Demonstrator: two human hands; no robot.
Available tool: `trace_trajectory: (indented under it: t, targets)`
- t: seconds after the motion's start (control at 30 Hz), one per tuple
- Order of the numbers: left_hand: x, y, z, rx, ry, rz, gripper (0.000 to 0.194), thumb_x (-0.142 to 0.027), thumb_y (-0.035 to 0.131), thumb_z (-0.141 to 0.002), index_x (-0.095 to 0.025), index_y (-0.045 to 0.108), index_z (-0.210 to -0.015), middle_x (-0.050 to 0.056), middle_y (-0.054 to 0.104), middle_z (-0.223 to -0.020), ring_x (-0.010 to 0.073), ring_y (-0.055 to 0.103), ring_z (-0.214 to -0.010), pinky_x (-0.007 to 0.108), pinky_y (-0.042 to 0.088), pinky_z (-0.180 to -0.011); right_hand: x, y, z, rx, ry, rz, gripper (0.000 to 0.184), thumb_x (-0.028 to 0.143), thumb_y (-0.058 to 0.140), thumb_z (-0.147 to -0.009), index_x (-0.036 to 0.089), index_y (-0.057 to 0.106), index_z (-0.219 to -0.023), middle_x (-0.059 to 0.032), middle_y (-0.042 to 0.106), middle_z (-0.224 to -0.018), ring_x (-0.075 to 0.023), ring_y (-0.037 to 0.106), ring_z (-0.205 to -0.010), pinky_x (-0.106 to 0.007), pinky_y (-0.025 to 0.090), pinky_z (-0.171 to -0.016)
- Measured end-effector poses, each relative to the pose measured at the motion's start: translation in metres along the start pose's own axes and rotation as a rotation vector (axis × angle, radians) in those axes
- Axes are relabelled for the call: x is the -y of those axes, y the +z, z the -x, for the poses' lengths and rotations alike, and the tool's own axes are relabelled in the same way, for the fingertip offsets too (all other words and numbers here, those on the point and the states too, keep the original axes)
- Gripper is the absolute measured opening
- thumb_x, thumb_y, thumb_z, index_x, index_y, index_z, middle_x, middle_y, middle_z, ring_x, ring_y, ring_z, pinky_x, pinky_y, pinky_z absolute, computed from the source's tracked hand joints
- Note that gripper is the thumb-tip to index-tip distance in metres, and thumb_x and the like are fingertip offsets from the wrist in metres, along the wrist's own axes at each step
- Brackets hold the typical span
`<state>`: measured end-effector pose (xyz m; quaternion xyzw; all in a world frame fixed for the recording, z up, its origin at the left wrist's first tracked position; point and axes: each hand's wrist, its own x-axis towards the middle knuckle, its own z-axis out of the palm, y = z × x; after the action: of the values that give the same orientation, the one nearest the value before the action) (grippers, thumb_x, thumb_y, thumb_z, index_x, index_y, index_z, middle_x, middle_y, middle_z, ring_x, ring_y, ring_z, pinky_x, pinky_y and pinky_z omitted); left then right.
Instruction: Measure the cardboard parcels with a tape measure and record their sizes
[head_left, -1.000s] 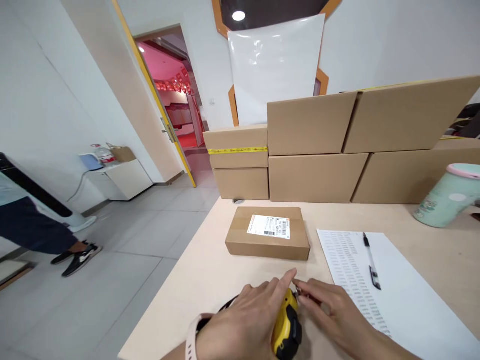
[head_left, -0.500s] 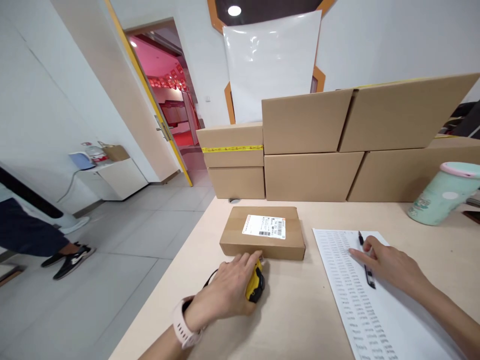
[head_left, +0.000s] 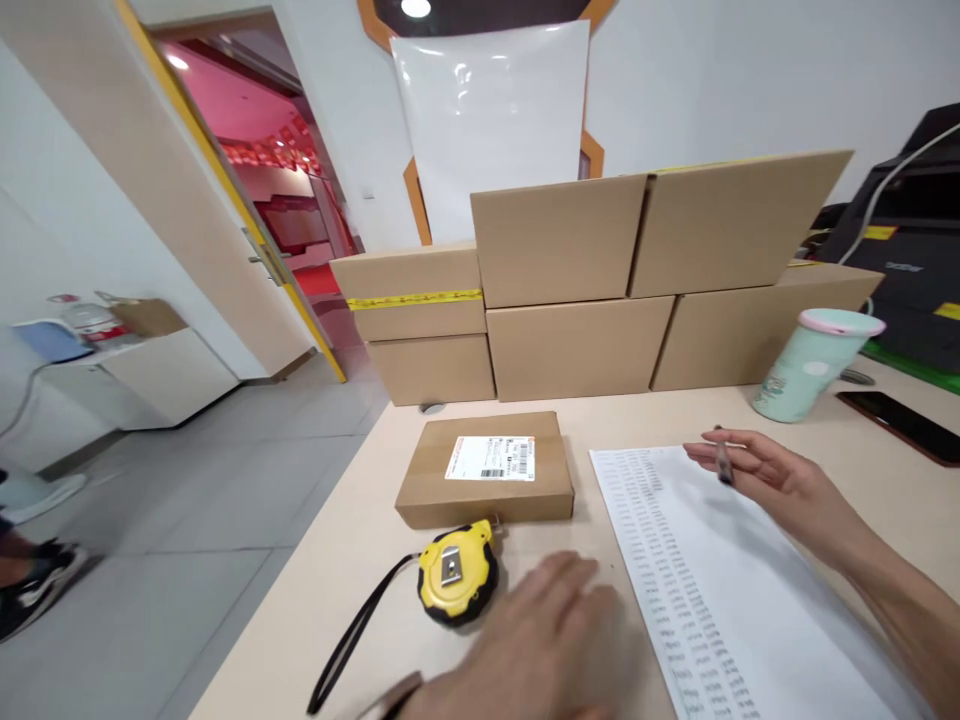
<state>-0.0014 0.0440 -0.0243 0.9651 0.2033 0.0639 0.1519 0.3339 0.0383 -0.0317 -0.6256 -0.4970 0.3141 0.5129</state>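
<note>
My right hand holds a pen between its fingers, raised a little over a printed sheet of paper with columns of small text. My left hand, smeared by motion, is over the table between the sheet and a yellow and black tape measure; its fingers are stretched out with nothing seen in them. The tape measure lies flat, its black wrist strap trailing toward the table's front. Just behind it sits a flat cardboard box with a white shipping label on top.
Stacked cardboard boxes line the back of the table. A mint-green tumbler, a phone and a black machine are at the right. The table's left edge drops to grey floor, where a person's shoe shows.
My left hand has let go of the tape measure and moved right and nearer. My right hand has picked the pen up from the paper. The view has turned right.
</note>
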Motion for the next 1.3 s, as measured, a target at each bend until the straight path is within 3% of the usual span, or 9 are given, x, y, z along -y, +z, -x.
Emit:
trace_trajectory:
  t: [0.1,0.2,0.3,0.4,0.53,0.7,0.93,1.07,1.3]
  targets:
    - [-0.024,0.028,-0.044,0.026,0.165,0.009,0.052,-0.037,0.052,-0.087,-0.008,0.045,-0.130,0.018,0.054,-0.134,0.0300,0.040,-0.131,0.044,0.037,-0.108,0.002,0.013,0.002,-0.176,-0.111,0.110,0.032,0.050,0.070,-0.071,0.024,0.055,-0.083,-0.0030,0.069,-0.076,-0.0201,0.064,-0.073,-0.030,0.050,-0.065]
    - [-0.039,0.049,-0.087,0.009,0.171,0.016,0.069,-0.045,0.054,-0.085,0.001,0.039,-0.134,0.024,0.043,-0.141,0.0333,0.029,-0.137,0.044,0.022,-0.115,-0.004,0.031,-0.005,-0.260,-0.107,0.124,0.040,0.059,0.052,-0.083,0.023,0.050,-0.066,0.0018,0.055,-0.055,-0.0143,0.054,-0.054,-0.028,0.046,-0.058]
    - [-0.042,0.057,-0.120,-0.022,0.118,-0.013,0.076,-0.048,0.044,-0.089,0.007,0.029,-0.139,0.029,0.029,-0.147,0.0376,0.016,-0.140,0.048,0.013,-0.117,-0.014,0.042,-0.019,-0.161,-0.020,-0.186,0.047,0.065,0.038,-0.087,0.023,0.059,-0.084,-0.0017,0.063,-0.062,-0.0184,0.063,-0.066,-0.033,0.051,-0.069]
    - [-0.038,0.061,-0.137,0.022,0.053,-0.027,0.082,-0.053,0.038,-0.090,0.011,0.026,-0.139,0.033,0.023,-0.148,0.0410,0.009,-0.140,0.052,0.010,-0.116,-0.027,0.046,-0.030,-0.037,0.136,-0.441,0.049,0.063,0.050,-0.082,0.020,0.065,-0.101,-0.0098,0.072,-0.088,-0.0234,0.067,-0.091,-0.035,0.052,-0.081]
    - [-0.031,0.064,-0.140,0.081,0.023,0.023,0.084,-0.058,0.029,-0.090,0.009,0.026,-0.140,0.031,0.024,-0.148,0.0403,0.009,-0.140,0.053,0.008,-0.117,-0.047,0.047,-0.034,-0.054,0.174,-0.402,0.035,0.044,0.078,-0.066,0.019,0.067,-0.088,-0.0057,0.071,-0.082,-0.0195,0.066,-0.080,-0.030,0.052,-0.072]
    - [-0.026,0.066,-0.141,0.084,0.027,0.029,0.088,-0.064,0.029,-0.087,0.006,0.030,-0.140,0.029,0.029,-0.148,0.0422,0.010,-0.140,0.057,0.006,-0.115,-0.064,0.056,-0.029,-0.157,0.087,-0.243,0.036,0.047,0.076,-0.067,0.020,0.052,-0.067,0.0060,0.052,-0.048,-0.0097,0.046,-0.045,-0.024,0.039,-0.047]
    - [-0.022,0.066,-0.145,0.048,0.049,-0.005,0.090,-0.069,0.026,-0.085,0.004,0.038,-0.136,0.028,0.035,-0.145,0.0458,0.014,-0.138,0.061,0.004,-0.114,-0.060,0.056,-0.028,-0.134,0.069,-0.297,0.037,0.046,0.077,-0.066,0.019,0.055,-0.081,-0.0006,0.065,-0.068,-0.0148,0.060,-0.064,-0.029,0.048,-0.064]
    - [-0.022,0.066,-0.144,0.045,0.062,-0.025,0.088,-0.068,0.028,-0.085,0.005,0.039,-0.135,0.028,0.035,-0.145,0.0453,0.014,-0.138,0.060,0.005,-0.114,-0.065,0.055,-0.029,-0.134,0.079,-0.211,0.036,0.046,0.071,-0.070,0.022,0.044,-0.067,0.0076,0.049,-0.048,-0.0101,0.044,-0.044,-0.025,0.035,-0.047]
    - [-0.022,0.068,-0.144,0.043,0.058,-0.037,0.089,-0.068,0.027,-0.085,0.003,0.038,-0.137,0.026,0.038,-0.144,0.0452,0.017,-0.138,0.059,0.007,-0.115,-0.066,0.053,-0.027,-0.204,-0.051,0.100,0.025,0.025,0.056,-0.071,0.023,0.036,-0.057,0.0078,0.035,-0.051,-0.0109,0.033,-0.049,-0.025,0.028,-0.048]
